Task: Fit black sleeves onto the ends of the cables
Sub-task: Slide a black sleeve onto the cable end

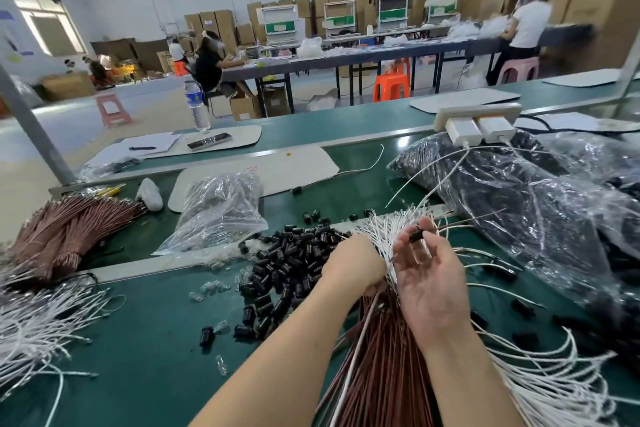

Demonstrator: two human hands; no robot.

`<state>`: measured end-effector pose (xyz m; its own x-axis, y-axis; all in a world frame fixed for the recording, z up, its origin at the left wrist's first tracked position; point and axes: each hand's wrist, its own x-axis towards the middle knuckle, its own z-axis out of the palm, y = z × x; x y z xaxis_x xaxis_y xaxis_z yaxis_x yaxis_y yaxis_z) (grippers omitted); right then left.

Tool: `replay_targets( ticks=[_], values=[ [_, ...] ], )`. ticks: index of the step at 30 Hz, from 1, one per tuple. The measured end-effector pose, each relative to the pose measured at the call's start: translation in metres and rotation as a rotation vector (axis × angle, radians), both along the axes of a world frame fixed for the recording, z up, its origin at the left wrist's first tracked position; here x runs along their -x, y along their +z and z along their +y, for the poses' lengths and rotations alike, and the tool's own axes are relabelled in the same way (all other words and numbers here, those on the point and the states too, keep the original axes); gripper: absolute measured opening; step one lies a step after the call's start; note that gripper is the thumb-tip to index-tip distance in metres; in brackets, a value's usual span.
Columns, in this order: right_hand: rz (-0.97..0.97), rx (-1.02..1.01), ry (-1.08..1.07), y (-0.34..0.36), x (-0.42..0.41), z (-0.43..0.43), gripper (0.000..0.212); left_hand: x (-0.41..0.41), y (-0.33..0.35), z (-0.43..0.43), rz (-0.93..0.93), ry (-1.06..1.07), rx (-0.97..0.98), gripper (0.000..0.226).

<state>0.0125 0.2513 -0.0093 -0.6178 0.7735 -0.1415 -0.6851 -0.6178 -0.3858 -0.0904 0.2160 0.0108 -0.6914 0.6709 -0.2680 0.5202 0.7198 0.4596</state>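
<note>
My left hand [355,264] is closed around a thick bundle of white and brown cables [377,350] that rises from the bottom of the view; the white ends [384,226] fan out above my fist. My right hand [427,281], palm up, pinches one black sleeve [416,235] between thumb and fingertips, with a thin brown cable end [467,220] sticking out to the right of it. A heap of loose black sleeves [294,260] lies on the green bench just left of my left hand.
Brown cable bundle [65,232] and white cables [38,326] lie at left. A clear bag [221,208] sits behind the sleeves. A large plastic bag of black parts [526,205] fills the right. White chargers [478,130] hang from a power strip. Other people work at far tables.
</note>
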Motion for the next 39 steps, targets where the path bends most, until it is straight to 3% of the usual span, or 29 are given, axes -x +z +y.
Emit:
replay_targets(
  ticks=[5, 13, 16, 20, 26, 32, 39],
  values=[
    [-0.001, -0.007, 0.009, 0.002, 0.0, -0.001, 0.017, 0.005, 0.009, -0.012, -0.066, 0.11, -0.327, 0.034],
    [0.056, -0.153, 0.178, 0.002, 0.001, -0.011, 0.019, 0.039, 0.099, -0.09, -0.063, 0.349, -1.282, 0.019],
    [0.041, -0.224, 0.336, 0.003, 0.005, -0.02, 0.023, 0.053, 0.11, -0.141, -0.088, 0.456, -1.503, 0.019],
    [0.009, -0.395, 0.531, 0.002, 0.013, -0.04, 0.025, 0.052, 0.069, -0.189, -0.186, 0.596, -1.444, 0.025],
    [-0.057, -0.473, 0.599, 0.0, 0.024, -0.062, 0.023, 0.04, -0.012, -0.21, -0.298, 0.718, -1.288, 0.025],
    [-0.051, -0.126, 0.551, -0.004, 0.026, -0.061, 0.02, 0.052, -0.039, -0.214, -0.243, 0.869, -1.335, 0.024],
    [-0.098, -0.065, 0.535, -0.01, 0.028, -0.06, 0.026, 0.052, -0.046, -0.215, -0.223, 0.89, -1.467, 0.021]
  ],
)
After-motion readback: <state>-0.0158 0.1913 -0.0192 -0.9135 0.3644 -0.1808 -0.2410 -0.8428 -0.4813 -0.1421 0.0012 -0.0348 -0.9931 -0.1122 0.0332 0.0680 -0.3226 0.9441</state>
